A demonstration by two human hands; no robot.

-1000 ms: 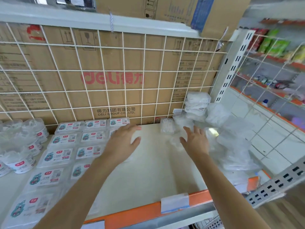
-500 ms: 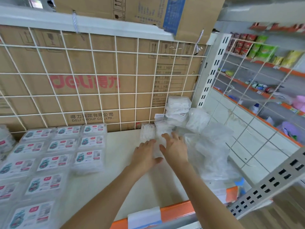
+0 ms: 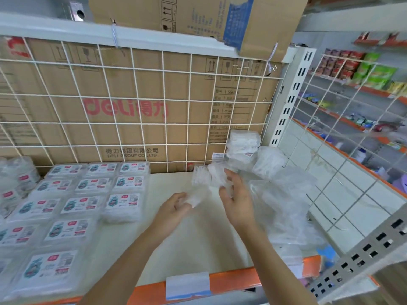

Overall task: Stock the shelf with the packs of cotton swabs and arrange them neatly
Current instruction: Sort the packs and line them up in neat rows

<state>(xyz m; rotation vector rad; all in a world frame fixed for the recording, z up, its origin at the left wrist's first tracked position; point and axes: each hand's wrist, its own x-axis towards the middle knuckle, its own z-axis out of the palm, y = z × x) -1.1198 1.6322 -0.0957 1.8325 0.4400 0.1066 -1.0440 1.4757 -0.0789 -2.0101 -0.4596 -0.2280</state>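
Labelled packs of cotton swabs (image 3: 124,203) lie in neat rows on the left of the white shelf (image 3: 176,245). At the back right a loose pile of clear swab packs (image 3: 242,146) leans on the wire grid. My left hand (image 3: 174,209) grips a clear pack of swabs (image 3: 197,198) in mid-shelf, fingers curled round its near end. My right hand (image 3: 236,200) is just right of it, fingers curled on another clear pack (image 3: 217,177) at the pile's edge.
A white wire grid (image 3: 132,106) with a brown carton behind closes the shelf's back. Crumpled clear plastic wrap (image 3: 284,205) covers the right side. An orange front rail with a price tag holder (image 3: 187,285) runs along the near edge. A perforated upright (image 3: 288,97) stands at right.
Both hands moved from flat over the shelf to the pile at the right. My left hand now holds a clear pack pulled toward me; my right hand has closed on another.
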